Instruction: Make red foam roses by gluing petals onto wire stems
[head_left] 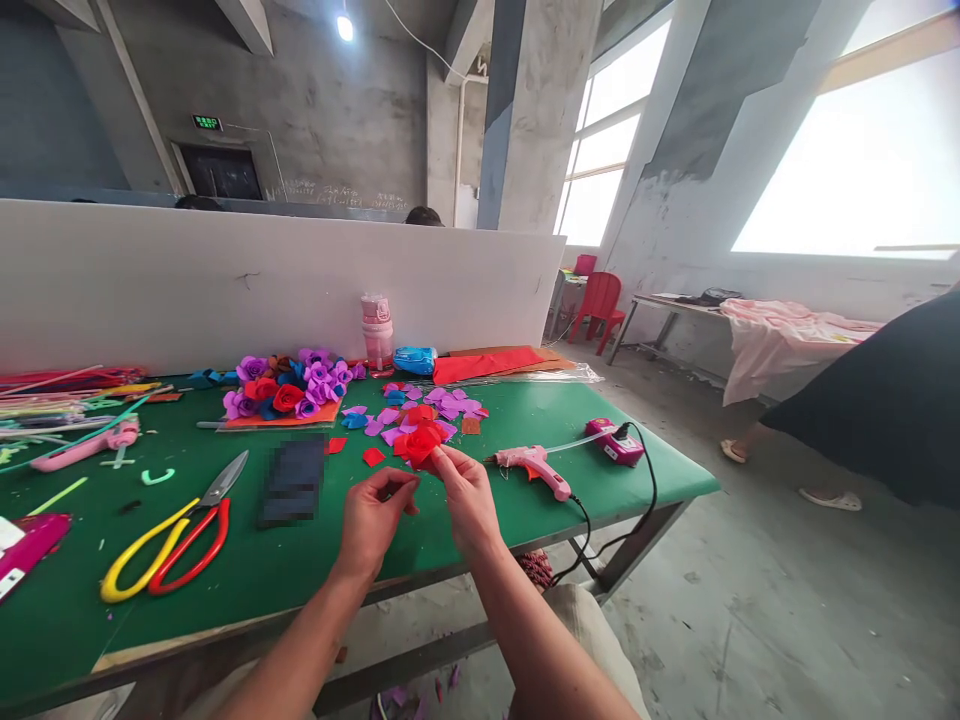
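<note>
My right hand [466,495] is closed on a red felt rose [418,443], holding it by its base just above the green table [315,540]. My left hand [373,518] is beside it, fingers curled in a pinch toward the flower's lower part; what it grips is too small to make out. Loose red and purple felt petals [420,405] lie on the table right behind the flower. A pink glue gun [534,467] rests to the right of my right hand, its black cord running off the edge.
Yellow and red scissors [169,535] lie at the left, a dark blurred object [294,480] beside them. Finished purple and red roses [289,388], a pink bottle [377,330] and red felt sheets [487,365] sit by the white partition. A person in black [877,410] stands at right.
</note>
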